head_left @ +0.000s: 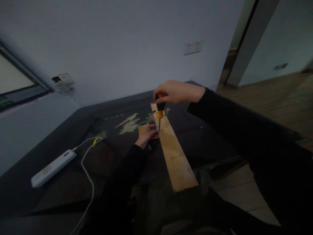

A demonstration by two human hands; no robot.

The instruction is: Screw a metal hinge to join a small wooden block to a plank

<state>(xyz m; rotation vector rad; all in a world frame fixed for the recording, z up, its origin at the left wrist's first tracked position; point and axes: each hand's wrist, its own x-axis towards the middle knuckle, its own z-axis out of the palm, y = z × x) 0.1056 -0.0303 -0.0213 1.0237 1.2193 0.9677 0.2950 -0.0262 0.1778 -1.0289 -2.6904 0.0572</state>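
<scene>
My right hand [171, 92] is closed around the top of a screwdriver [160, 112] with a black and yellow handle. It stands nearly upright, its tip down at the left edge of a long wooden plank [174, 153]. My left hand [146, 135] is at that same edge, its fingers bent around a small metal piece [157, 128] beside the tip; the exact grip is too dark to make out. Partly behind the left hand lies a small wooden block [143, 130]. The plank's near end sticks out past the table edge.
The dark table [117, 147] has a bird and flower pattern and stands against the wall. On the left lies a white power strip [53, 168] with a white cable [89, 178] running toward me. Wall sockets [192, 48] are above the table; a tiled floor [274, 98] lies right.
</scene>
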